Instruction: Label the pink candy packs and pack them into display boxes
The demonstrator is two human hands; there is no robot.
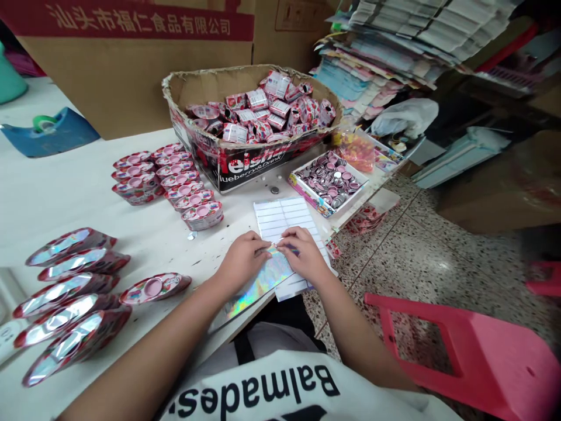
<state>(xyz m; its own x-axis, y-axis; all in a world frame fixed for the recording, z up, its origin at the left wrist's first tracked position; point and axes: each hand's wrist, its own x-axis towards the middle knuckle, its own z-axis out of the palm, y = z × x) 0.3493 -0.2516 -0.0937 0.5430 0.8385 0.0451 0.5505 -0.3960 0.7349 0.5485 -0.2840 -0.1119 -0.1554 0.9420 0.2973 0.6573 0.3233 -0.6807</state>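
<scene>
Seen from my distant post, the left hand [240,260] and the right hand [307,257] meet at the near edge of a white table [149,237], thumbs and fingers closed on the far end of an iridescent sheet [264,279]. The sheet lies between the forearms; a lined white sheet [284,214] reaches out beyond the fingertips. Whether any piece has lifted between them, I cannot tell. In my judgement, the work calls for a light pinch, both hands close together, and an even, low pull; a sharp tug could crease the foil. I would keep its near end flat on the table. At near left, oval containers [72,346] with shiny tops stand in a row, beside one bearing a pink cap [153,287].
</scene>
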